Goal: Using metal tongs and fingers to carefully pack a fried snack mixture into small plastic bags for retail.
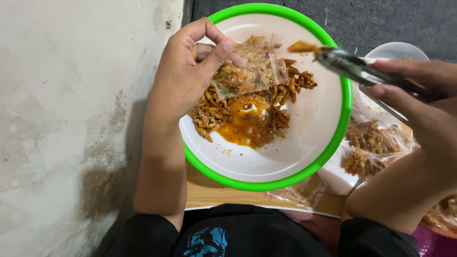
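Note:
My left hand [188,71] holds a small clear plastic bag [250,64] partly filled with brown saucy snack pieces, above a white bowl with a green rim [304,138]. More of the orange-brown snack [247,116] lies in the bowl in a pool of sauce. My right hand [419,104] grips metal tongs [362,69] whose tips pinch a piece of snack [303,46] close to the bag's open mouth.
Filled clear bags of the same snack [373,147] lie to the right of the bowl on a wooden board [214,192]. A pale round lid or bowl [397,50] sits at the upper right. A rough concrete surface [71,119] fills the left side.

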